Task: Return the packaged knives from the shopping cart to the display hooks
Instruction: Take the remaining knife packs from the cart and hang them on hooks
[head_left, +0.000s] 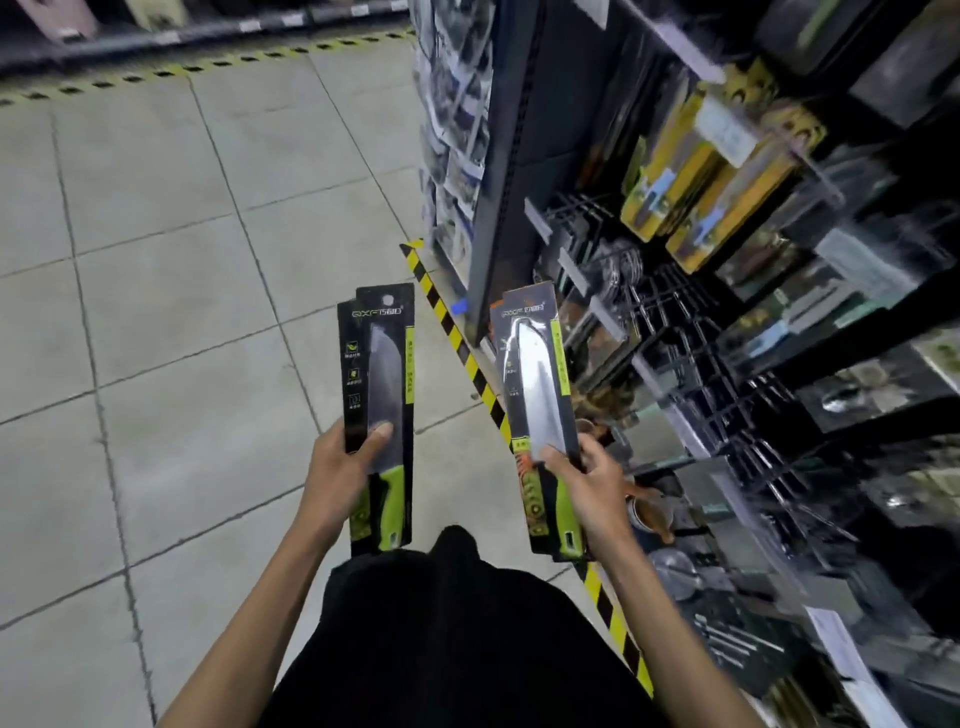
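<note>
- Head view, surroundings: a floor of pale grey tiles (156, 291) was shown, crossed by dark grout lines. A yellow-and-black hazard stripe (457, 343) was laid along the base of the dark shelving unit (511, 156) on the right, and a second stripe ran across the far end of the aisle.
- Head view, display: black wire hooks (670, 332) were seen projecting from the shelving, most of them blurred. Yellow packaged goods (696, 171) were hung higher up on the same unit; the items lower down could not be identified.
- Head view, left hand (340, 475): it was closed around the lower part of two overlapping packaged knives (382, 395), held upright over the floor, thumb pressed on the front card. Green handles were visible below the thumb.
- Head view, right hand (589, 486): it was clasped around a second set of packaged knives (537, 389), tilted slightly leftward, held just beside the hooks but apart from them.
- Head view, person: both bare forearms were extended forward above dark clothing (457, 634).
</note>
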